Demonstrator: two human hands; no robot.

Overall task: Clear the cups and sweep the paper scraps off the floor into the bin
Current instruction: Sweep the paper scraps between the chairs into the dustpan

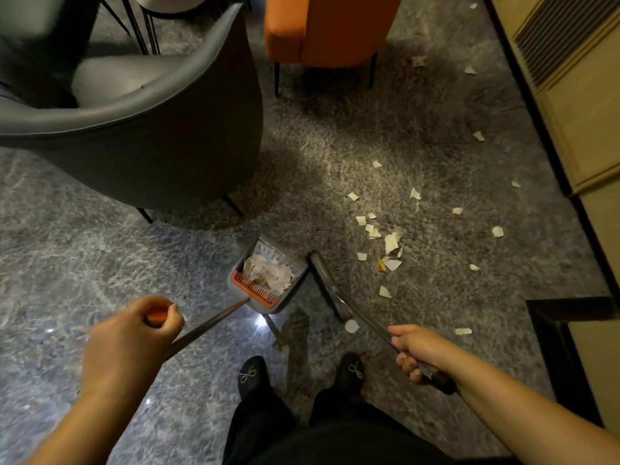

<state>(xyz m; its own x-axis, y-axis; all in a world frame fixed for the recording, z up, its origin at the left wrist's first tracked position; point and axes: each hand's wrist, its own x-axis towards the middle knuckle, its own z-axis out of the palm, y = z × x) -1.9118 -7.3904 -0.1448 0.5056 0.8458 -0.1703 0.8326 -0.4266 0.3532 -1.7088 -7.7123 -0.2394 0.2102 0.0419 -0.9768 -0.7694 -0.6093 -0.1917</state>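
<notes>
White paper scraps, roughly twenty-five, are lying loose on the floor right of one grey dustpan already holding more. Left hand is curling tight round its orange handle; right hand is gripping one broom beside the pan.

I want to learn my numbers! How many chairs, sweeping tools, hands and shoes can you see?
Chairs: 2, a grey chair and an orange chair
Sweeping tools: 2, a dustpan and a broom
Hands: 2, left hand, right hand
Shoes: 2, left shoe, right shoe
Total: 8
</notes>
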